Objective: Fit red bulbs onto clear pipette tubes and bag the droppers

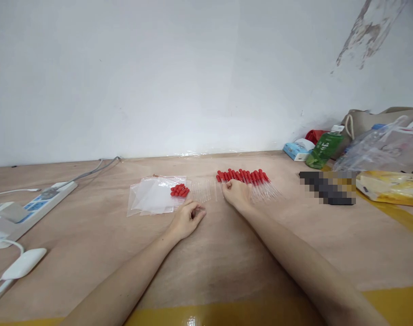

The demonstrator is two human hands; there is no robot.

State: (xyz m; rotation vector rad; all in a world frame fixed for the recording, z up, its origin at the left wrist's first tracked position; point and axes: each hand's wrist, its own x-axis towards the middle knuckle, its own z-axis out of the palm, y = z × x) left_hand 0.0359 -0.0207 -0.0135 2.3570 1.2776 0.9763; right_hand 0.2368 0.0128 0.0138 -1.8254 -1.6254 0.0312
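Observation:
My left hand [188, 220] rests low over the table, its fingers loosely curled and the thumb a little apart, with nothing visible in it. Just beyond it lie a small pile of loose red rubber bulbs [180, 190] and a row of clear thin tubes [202, 190]. The bulbs sit on the right edge of a stack of clear plastic bags [152, 194]. My right hand [238, 194] is closed at the left end of a row of red-bulbed droppers [249, 176], its fingertips pinched on a dropper whose tube is largely hidden. The droppers' clear tips point toward me.
On the left are a white power strip [43, 206] with plugs and a white cable device [25, 264]. A tissue pack [296, 149], a green bottle [325, 147], plastic bags [379, 145] and a yellow package [393, 188] stand at right. A blurred dark object [328, 188] lies before them.

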